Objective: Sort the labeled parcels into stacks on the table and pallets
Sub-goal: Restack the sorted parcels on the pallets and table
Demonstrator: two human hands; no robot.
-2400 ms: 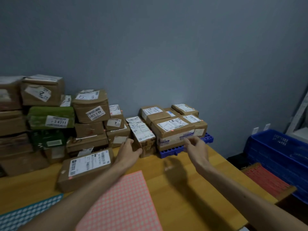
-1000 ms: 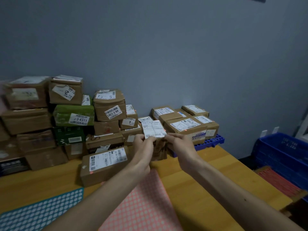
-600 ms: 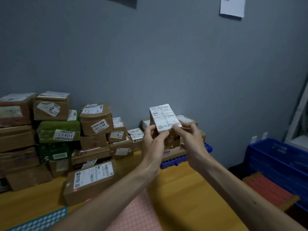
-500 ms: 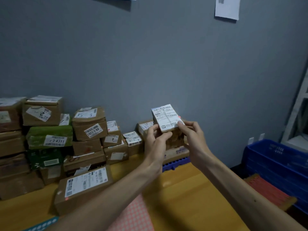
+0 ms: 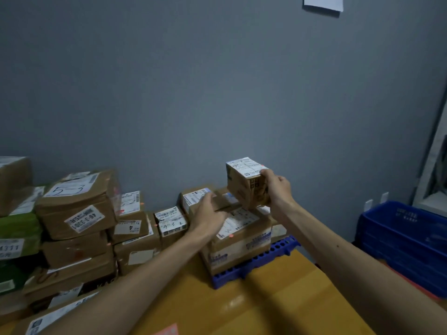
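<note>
My right hand (image 5: pixel 275 187) grips a small brown parcel (image 5: pixel 244 184) with a white label on top, held above the boxes on the blue pallet (image 5: pixel 256 264). My left hand (image 5: pixel 208 213) reaches over the pallet's boxes, fingers extended and touching a labeled parcel (image 5: pixel 193 199) at the back. A larger taped box (image 5: pixel 239 235) with a white label sits at the pallet's front. Left of the pallet stands a small parcel marked 432 (image 5: pixel 170 221).
Stacked brown and green parcels (image 5: pixel 77 209) fill the left side of the yellow table (image 5: pixel 278 298) against the grey wall. A flat labeled box (image 5: pixel 48 320) lies at the lower left. Blue crates (image 5: pixel 406 240) stand to the right of the table.
Both hands lifted the small parcel off the table. My left hand has now let go and moved down onto the pallet's boxes, while my right hand carries the parcel right, over the pallet.
</note>
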